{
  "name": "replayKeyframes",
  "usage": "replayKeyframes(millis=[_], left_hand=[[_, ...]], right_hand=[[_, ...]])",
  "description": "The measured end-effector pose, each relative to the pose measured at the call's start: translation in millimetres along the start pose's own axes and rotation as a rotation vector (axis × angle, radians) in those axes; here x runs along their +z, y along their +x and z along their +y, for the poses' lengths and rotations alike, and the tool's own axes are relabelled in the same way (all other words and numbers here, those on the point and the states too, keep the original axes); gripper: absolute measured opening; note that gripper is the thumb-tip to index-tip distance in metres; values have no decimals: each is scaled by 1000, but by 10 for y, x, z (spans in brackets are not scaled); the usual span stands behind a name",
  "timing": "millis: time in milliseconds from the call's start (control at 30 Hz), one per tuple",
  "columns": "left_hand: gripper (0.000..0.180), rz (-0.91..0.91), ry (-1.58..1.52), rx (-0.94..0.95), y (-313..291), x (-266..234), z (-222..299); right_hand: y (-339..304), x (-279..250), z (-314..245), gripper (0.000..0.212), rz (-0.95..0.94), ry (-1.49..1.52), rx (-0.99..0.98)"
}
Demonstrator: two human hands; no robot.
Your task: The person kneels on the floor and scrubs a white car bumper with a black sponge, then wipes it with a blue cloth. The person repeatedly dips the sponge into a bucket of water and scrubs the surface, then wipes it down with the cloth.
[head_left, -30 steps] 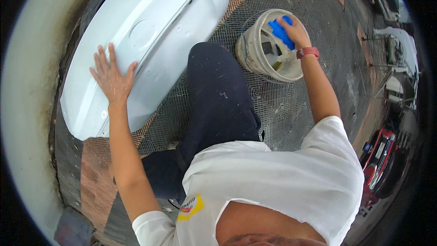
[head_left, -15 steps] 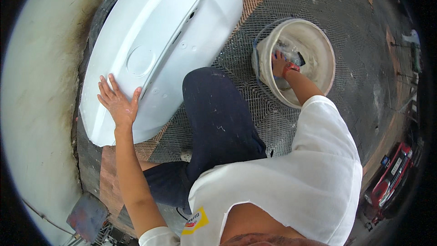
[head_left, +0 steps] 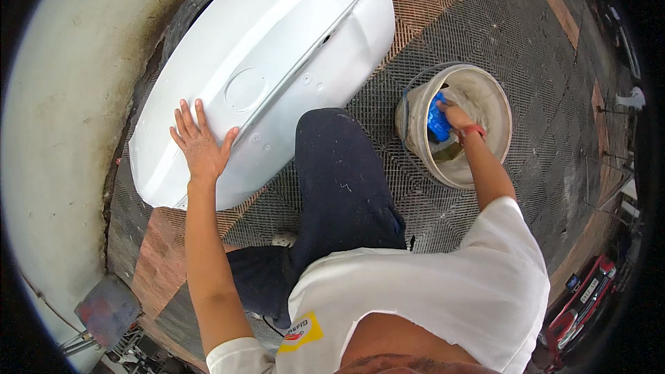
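Note:
A large white car body panel [head_left: 242, 41], much like a boot lid with a round recess, lies at the upper left. My left hand [head_left: 203, 145] rests flat on its near end, fingers spread. To the right stands a pale, dirty bucket [head_left: 500, 156] holding cloudy liquid. Inside its mouth, my right hand [head_left: 454, 116] grips a crumpled blue cloth [head_left: 437, 118], at the bucket's left side. Some fingers are hidden behind the hand. A dark greenish piece [head_left: 449, 152] shows lower in the bucket; its kind is unclear.
The panel's far side rests by a black tyre [head_left: 197, 3]. A pale wall [head_left: 62, 111] runs along the left. My bent knee [head_left: 336, 138] is between panel and bucket. Black and orange grid matting [head_left: 436, 0] covers the floor. A red car [head_left: 578, 305] stands at the right edge.
My right hand has come up out of the liquid with the blue cloth now plainly in view. The left hand stays flat on the panel. The whole view has shifted slightly.

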State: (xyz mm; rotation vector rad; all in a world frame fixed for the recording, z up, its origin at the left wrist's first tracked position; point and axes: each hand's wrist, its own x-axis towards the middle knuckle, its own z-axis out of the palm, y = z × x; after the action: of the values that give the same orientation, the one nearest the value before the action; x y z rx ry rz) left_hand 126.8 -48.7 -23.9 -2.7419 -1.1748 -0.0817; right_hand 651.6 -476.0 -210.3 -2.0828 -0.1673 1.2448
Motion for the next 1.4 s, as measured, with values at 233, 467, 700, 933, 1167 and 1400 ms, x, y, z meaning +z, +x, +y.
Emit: replayKeyframes(millis=[233, 467, 700, 933, 1167, 1400], left_hand=[[115, 21, 23, 2, 2, 43, -15], [113, 80, -13, 56, 4, 52, -22], [115, 42, -12, 19, 1, 50, -28], [116, 2, 10, -1, -13, 28, -15], [116, 5, -4, -9, 4, 52, -22], [116, -17, -23, -41, 1, 26, 0]], right_hand=[[-1303, -347, -514, 63, 38, 1030, -145], [-1515, -440, -650, 68, 36, 1123, -277], [-1744, -328, -1075, 63, 12, 1288, -606], [-1545, 374, -2605, 43, 2, 1023, -748], [-1410, 2274, -4048, 27, -104, 207, -1137], [-1219, 2897, -4769, 45, 60, -98, -1210]])
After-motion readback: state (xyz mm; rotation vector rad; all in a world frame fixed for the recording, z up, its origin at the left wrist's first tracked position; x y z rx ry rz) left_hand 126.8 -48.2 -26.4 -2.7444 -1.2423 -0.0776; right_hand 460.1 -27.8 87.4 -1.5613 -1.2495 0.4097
